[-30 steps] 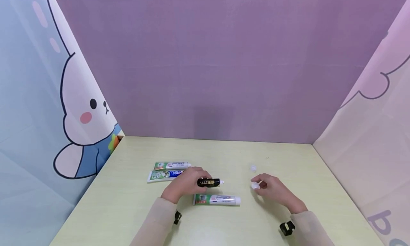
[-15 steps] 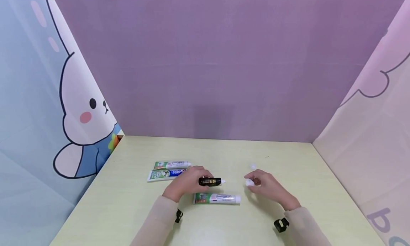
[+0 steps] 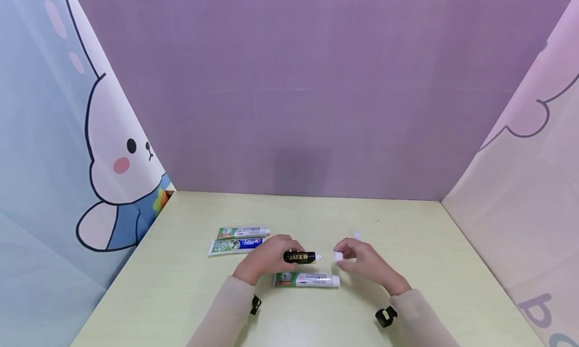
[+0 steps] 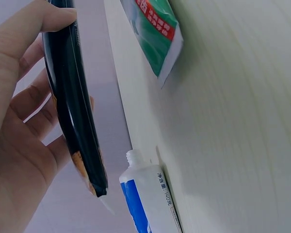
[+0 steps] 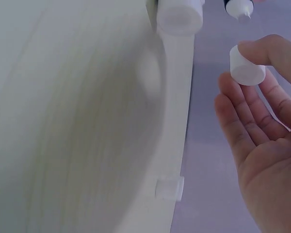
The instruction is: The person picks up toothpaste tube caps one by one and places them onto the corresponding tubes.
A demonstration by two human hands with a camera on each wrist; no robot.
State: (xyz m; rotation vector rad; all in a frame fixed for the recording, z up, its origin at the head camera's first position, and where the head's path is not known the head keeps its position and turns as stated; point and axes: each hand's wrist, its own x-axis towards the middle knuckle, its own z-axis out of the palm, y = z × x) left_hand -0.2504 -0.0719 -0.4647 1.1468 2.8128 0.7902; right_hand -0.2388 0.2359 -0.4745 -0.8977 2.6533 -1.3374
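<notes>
My left hand (image 3: 267, 256) grips a black toothpaste tube (image 3: 299, 257) above the table, its uncapped white nozzle pointing right. Thumb and fingers hold the tube's sides in the left wrist view. Facing that nozzle, a small gap away, is a white screw cap (image 3: 338, 256) pinched between the thumb and fingers of my right hand (image 3: 365, 261). The right wrist view shows the pinched cap (image 5: 247, 68) below the black tube's nozzle (image 5: 241, 9). Just in front of the left hand lies a green-and-white toothpaste tube (image 3: 307, 280) with its white cap on.
Behind the left hand lie a green-and-blue toothpaste tube (image 3: 232, 246), its bare threaded nozzle (image 4: 132, 158) seen in the left wrist view, and another green-and-white tube (image 3: 243, 232). A second white cap (image 3: 357, 235) rests on the table (image 3: 398, 226) behind the right hand.
My right hand has moved left with the cap, closing most of the distance to the black tube. The left hand has shifted slightly right with the tube.
</notes>
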